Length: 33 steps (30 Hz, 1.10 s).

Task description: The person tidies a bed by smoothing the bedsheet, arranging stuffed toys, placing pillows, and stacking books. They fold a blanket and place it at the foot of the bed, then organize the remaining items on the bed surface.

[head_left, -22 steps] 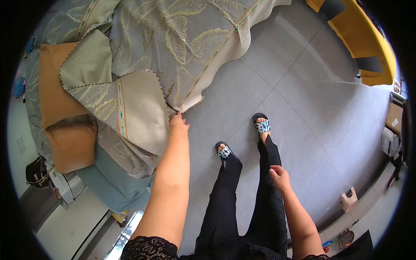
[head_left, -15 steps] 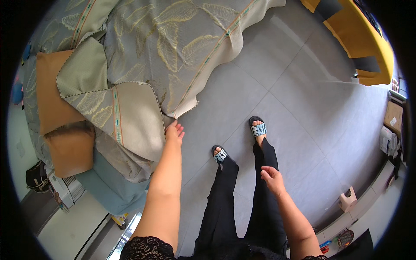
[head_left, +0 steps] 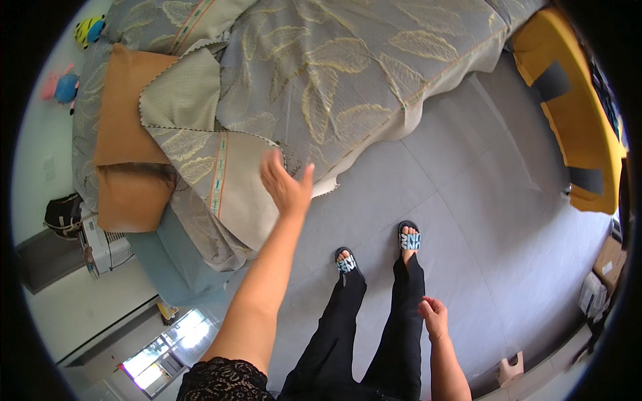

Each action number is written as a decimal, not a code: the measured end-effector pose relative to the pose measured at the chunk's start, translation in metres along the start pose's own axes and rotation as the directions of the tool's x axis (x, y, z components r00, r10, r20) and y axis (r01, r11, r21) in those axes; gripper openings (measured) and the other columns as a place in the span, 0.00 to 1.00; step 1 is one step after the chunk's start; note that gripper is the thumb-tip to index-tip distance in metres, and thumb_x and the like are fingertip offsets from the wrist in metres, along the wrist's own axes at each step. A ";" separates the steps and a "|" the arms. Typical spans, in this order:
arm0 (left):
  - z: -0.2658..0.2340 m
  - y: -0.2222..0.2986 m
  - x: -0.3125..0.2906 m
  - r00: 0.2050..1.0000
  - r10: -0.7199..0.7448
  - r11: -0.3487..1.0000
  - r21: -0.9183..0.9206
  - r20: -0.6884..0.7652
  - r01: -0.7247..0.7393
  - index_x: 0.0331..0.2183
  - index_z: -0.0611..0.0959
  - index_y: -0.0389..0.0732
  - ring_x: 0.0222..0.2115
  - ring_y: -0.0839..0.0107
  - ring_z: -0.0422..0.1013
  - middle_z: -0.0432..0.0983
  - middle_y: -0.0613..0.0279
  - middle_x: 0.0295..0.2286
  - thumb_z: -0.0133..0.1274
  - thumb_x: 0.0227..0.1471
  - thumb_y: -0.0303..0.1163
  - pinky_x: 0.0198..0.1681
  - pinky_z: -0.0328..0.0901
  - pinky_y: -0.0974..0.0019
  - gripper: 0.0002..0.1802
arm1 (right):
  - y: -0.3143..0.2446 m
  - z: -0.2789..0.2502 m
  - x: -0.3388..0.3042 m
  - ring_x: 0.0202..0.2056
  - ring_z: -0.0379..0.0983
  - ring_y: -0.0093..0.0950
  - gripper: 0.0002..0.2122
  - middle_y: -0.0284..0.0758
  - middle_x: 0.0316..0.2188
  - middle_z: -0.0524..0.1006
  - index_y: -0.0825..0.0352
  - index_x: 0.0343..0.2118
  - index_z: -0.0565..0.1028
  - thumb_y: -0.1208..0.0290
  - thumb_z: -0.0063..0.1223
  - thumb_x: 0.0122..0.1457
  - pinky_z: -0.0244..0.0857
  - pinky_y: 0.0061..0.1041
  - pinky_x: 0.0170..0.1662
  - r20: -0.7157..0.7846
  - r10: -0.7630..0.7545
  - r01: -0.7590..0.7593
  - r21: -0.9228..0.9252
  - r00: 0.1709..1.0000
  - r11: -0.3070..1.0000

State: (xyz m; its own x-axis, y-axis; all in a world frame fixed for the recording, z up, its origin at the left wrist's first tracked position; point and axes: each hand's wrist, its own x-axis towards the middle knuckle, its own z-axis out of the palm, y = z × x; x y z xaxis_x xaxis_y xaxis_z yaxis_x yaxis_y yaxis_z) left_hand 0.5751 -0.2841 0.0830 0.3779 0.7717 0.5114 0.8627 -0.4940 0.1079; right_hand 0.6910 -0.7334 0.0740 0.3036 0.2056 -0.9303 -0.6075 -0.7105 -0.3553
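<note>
A grey bedspread (head_left: 361,93) with yellow leaf outlines and a pale edge covers the bed. Near the pillows its corner is folded back, showing a pale flap (head_left: 251,180) with an orange-and-green stripe. My left hand (head_left: 287,187) is over the edge of this flap, fingers spread and thumb apart, holding nothing; whether it touches the cloth I cannot tell. Low at my right side hangs my right hand (head_left: 435,317), its fingers loosely curled in, with nothing seen in them. Two tan pillows (head_left: 130,107) lie left of the fold.
My slippered feet (head_left: 408,237) stand on grey floor tiles (head_left: 461,200) beside the bed. A yellow cloth-covered piece (head_left: 575,127) rises at the far right. The blue bed frame (head_left: 170,264) juts out at the left. A small beige stool (head_left: 510,367) stands at lower right.
My left hand has come off the bedspread's corner edge and lifted with fingers spread. My view has turned, so more of the bed shows. The right hand's fingers are more curled.
</note>
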 end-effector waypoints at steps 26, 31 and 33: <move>-0.012 0.094 -0.113 0.602 -0.017 0.598 -0.474 0.799 0.646 0.44 0.76 0.40 0.43 0.56 0.69 0.74 0.52 0.41 0.54 0.49 0.38 0.48 0.63 0.59 0.21 | -0.124 -0.049 0.013 0.25 0.72 0.22 0.12 0.33 0.27 0.76 0.69 0.39 0.73 0.66 0.50 0.57 0.65 0.18 0.29 0.044 0.020 -0.012 -0.183 0.999 0.983; 0.019 -0.027 -0.061 0.562 -0.449 0.421 -0.390 0.694 0.819 0.44 0.75 0.37 0.40 0.67 0.73 0.75 0.52 0.40 0.53 0.51 0.35 0.45 0.66 0.65 0.19 | -0.216 -0.008 0.042 0.26 0.72 0.22 0.12 0.32 0.28 0.75 0.69 0.38 0.74 0.65 0.51 0.57 0.65 0.19 0.29 0.034 -0.039 0.048 -0.322 0.999 0.946; 0.003 -0.043 -0.046 0.345 -0.562 0.126 -0.335 0.752 0.934 0.46 0.74 0.36 0.43 0.69 0.70 0.74 0.54 0.42 0.52 0.53 0.30 0.47 0.63 0.69 0.17 | -0.245 0.013 0.057 0.26 0.72 0.21 0.12 0.32 0.28 0.75 0.68 0.38 0.74 0.65 0.51 0.57 0.65 0.19 0.29 0.078 -0.095 0.115 -0.329 0.992 0.937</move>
State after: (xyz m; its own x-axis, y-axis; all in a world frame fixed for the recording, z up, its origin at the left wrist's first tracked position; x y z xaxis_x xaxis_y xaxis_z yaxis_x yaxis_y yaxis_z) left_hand 0.5216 -0.2974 0.0526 -0.1021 0.8451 -0.5248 0.3494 0.5244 0.7765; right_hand 0.8479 -0.5388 0.1075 0.3017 0.3239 -0.8967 -0.2928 -0.8636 -0.4105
